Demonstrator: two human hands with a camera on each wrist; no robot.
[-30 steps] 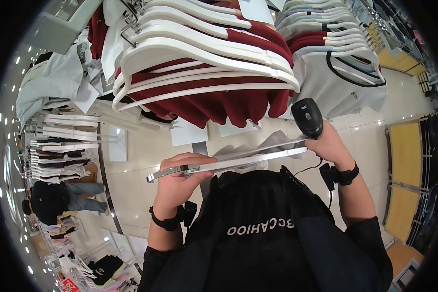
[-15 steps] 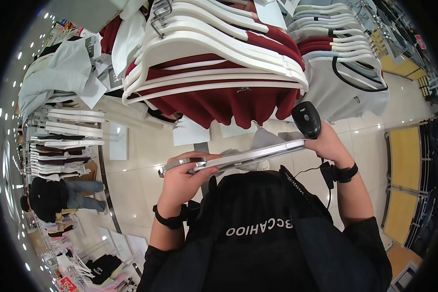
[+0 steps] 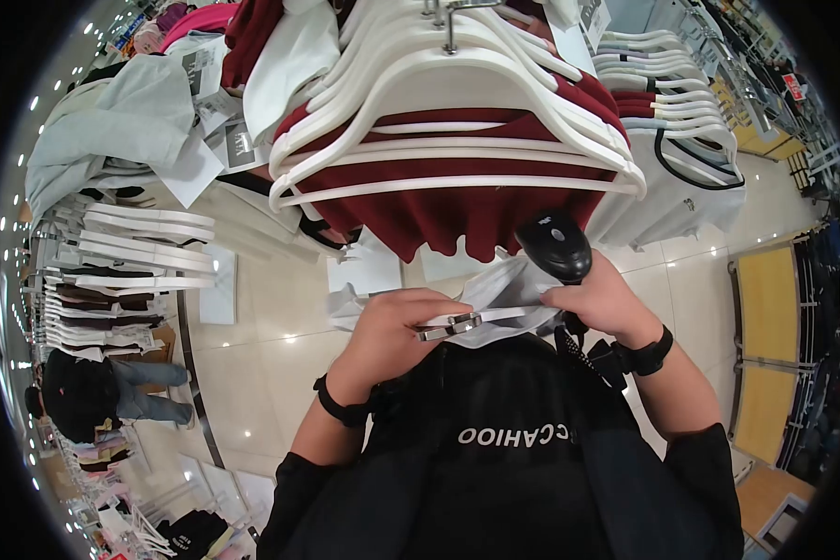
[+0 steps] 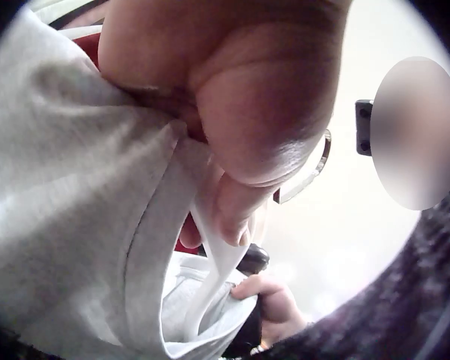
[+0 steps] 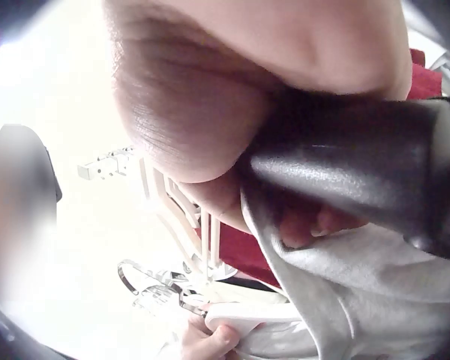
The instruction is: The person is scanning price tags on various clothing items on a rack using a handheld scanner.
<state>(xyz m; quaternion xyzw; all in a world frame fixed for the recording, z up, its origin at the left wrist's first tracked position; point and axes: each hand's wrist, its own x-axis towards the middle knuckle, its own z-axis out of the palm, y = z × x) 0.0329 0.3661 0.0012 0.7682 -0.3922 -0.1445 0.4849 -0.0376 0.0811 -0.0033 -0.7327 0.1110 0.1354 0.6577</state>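
My left hand grips a white hanger near its metal hook, close to my chest. A light grey knit garment drapes over this hanger, its neckline open toward me in the left wrist view. In my right hand is a black handheld scanner, its head pointing up and left. The same hand's thumb and fingers pinch the garment's neckline edge below the scanner handle. The middle of the hanger lies between both hands, partly covered by cloth.
Dark red tops on white hangers hang straight ahead, close beyond the hands. Grey tops hang to their right. A pile of grey clothes with paper tags lies at left. A person in black stands by racks further left.
The hanger and garment have been drawn in closer to my chest, and my hands have come nearer each other. The scanner has shifted left and tilted; the grey cloth shows more. The view has turned slightly.
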